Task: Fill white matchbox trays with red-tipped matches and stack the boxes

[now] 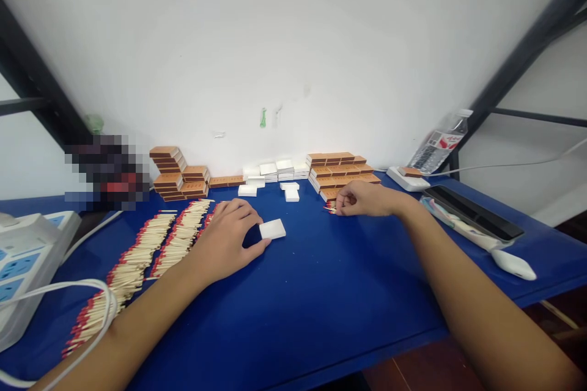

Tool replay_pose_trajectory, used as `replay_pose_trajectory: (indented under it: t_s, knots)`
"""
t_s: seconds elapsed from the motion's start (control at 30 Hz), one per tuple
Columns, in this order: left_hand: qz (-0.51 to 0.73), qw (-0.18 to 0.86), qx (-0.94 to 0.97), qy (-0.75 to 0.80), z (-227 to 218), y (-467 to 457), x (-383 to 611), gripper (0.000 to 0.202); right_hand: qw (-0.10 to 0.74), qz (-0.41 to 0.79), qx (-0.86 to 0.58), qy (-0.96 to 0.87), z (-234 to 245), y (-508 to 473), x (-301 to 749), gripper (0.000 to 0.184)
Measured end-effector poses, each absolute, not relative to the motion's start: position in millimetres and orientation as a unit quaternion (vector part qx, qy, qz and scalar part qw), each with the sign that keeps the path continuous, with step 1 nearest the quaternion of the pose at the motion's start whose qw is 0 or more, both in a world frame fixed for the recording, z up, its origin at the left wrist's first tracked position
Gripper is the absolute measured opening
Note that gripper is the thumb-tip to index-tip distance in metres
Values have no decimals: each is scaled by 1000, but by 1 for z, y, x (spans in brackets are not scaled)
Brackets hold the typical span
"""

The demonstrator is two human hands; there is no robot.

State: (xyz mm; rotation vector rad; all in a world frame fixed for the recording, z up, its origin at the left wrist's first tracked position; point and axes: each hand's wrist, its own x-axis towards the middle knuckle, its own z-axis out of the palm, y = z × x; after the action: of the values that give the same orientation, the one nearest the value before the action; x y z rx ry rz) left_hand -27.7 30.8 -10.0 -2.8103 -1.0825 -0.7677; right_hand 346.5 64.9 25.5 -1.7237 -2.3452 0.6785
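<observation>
My left hand point(227, 241) rests on the blue table point(321, 305), fingers curled, with thumb and fingertips touching a small white inner matchbox tray point(272, 229). To its left lie long rows of red-tipped matches point(151, 250). My right hand point(362, 200) is further back, fingers pinched together on a small bundle of matches point(330, 208) right beside a stack of brown matchbox sleeves point(342, 172).
More brown sleeves point(177, 174) are stacked at the back left, white trays point(277, 174) at the back middle. A white power strip point(22, 263) with cable sits at the left edge. A dark phone point(472, 212), a white device and a water bottle point(438, 146) lie right.
</observation>
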Motion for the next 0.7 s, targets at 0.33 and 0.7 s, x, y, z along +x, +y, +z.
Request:
replay_pose_trajectory:
  t_s: [0.33,0.7]
  knots:
    - [-268,27,-903,-336,-13,22,-19,22,186,244,-486,-819,21,44,281,16]
    - [-291,45,-904,-309,-16,17,-11,22,183,217,-445,-850,24,25,259,21]
